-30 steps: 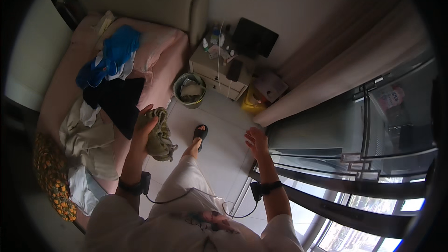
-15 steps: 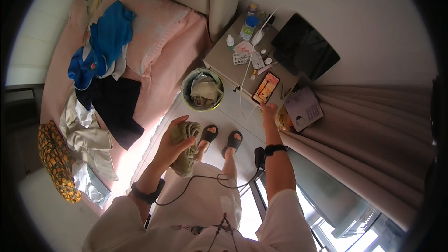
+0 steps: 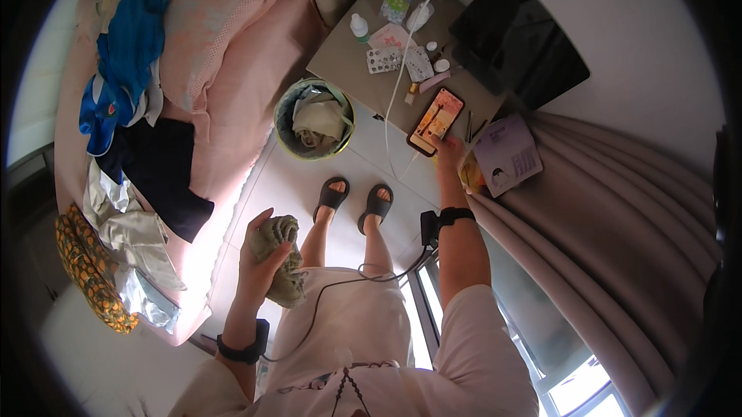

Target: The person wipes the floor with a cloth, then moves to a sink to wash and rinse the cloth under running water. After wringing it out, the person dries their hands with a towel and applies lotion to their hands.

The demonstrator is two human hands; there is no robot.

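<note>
Cloth [image 3: 287, 282], olive-green and bunched into a thick roll, sits in your left hand [image 3: 257, 264], held up in front of your left leg. That grip is clamped: your thumb crosses the near side, the fingers go round behind, and the roll fills the space between. Your right hand [image 3: 449, 154] reaches forward to the phone [image 3: 437, 115], its tip on the lower end of the lit screen, at the front edge of the table [image 3: 340, 57]. You have contact there, but I cannot tell whether your other fingers have come together beneath the phone, or whether its lower end rests on the top.

The step in hand looks like handling the phone one-handed while your left keeps the roll. Any lift from here would, in my judgement, call for a thumb and fingers on opposite faces, and slack in the white cable [image 3: 402, 69], which hangs just beside the phone; whether it is plugged in is unclear. The bin [image 3: 287, 125], with pale fabric [image 3: 318, 123] inside, stands between table and bed [image 3: 232, 127], well apart from both your hands.
</note>
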